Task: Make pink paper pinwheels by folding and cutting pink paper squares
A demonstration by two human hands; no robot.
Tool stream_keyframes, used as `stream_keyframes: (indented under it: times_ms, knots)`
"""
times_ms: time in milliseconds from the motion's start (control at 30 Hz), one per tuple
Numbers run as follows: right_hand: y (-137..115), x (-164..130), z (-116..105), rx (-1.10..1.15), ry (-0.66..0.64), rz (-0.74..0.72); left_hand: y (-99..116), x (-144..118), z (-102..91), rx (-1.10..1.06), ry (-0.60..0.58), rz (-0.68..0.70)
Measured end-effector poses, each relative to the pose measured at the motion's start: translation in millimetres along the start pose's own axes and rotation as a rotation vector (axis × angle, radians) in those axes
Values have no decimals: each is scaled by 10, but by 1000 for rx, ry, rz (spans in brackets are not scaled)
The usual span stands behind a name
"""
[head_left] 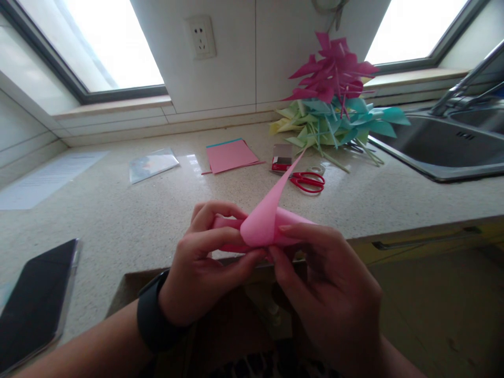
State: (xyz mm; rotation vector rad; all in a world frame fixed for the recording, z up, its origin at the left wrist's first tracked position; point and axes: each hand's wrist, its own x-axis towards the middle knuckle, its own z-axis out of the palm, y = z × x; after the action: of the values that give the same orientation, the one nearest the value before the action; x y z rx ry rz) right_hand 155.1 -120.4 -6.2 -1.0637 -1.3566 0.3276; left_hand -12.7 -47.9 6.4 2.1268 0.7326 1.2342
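I saw daylight flooding in from the two windows (106, 42) behind the counter, both blown out to white, which left my hands (205, 262) and forearms in soft shade. The speckled countertop (118, 220) caught a pale glare, and the wide lens bent the edges, with slight softness throughout.
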Motion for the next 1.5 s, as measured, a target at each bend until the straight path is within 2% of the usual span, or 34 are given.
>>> stream_keyframes:
  times_ms: [367, 700, 933, 1200, 1500]
  knots:
    - [-15, -32, 9, 28, 42, -19, 37, -11, -15, 12, 7, 23]
    - [-37, -40, -45, -38, 24, -109, 60, -28, -23, 3, 25, 71]
    - [-13, -67, -53, -19, 7, -112, 80, -31, -27, -7, 32, 60]
    - [26, -88, -64, -117, -5, -165, 47, -22, -29, 28, 32, 70]
    - [98, -86, 19, -5, 54, -53, 49, -5, 8, -61, 35, 28]
